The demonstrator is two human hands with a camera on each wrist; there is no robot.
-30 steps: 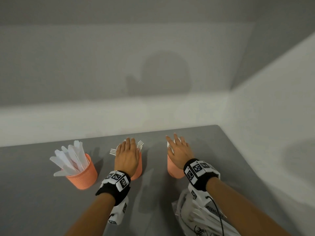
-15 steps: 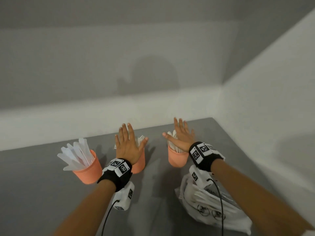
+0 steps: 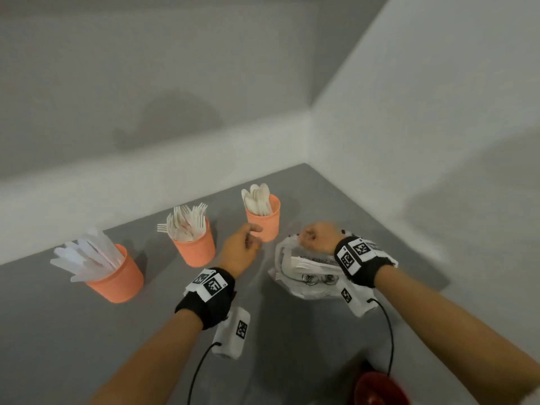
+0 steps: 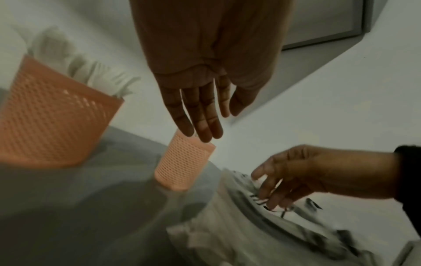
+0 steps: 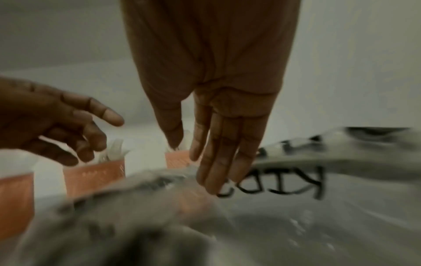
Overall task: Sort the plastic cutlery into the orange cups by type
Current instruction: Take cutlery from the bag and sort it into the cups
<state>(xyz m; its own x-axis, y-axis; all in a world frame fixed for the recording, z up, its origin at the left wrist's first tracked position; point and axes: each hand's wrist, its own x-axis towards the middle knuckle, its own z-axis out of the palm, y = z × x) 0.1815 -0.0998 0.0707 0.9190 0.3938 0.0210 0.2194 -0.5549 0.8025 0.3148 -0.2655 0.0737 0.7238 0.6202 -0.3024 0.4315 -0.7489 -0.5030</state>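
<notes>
Our left hand (image 4: 200,100) hangs slack-fingered; our right hand (image 3: 317,238) looks fisted from above (wrist view: straight fingers (image 5: 218,162) touch the bag (image 5: 296,225)).

Bare test corner: grey table (image 3: 73,346) against plain white walls (image 3: 423,112).

A red object (image 3: 380,388) is cut off by the bottom edge of the head view, nearer the camera than the white plastic bag (image 3: 306,276), and cannot be identified. Motion blur smears the bag in both wrist views; its black lettering (image 5: 293,181) is only partly legible. Behind the bag, the bases of the orange cups (image 5: 93,178) are hidden in the right wrist view. The left hand (image 4: 205,100) covers the rim of the cup just beside the bag.
</notes>
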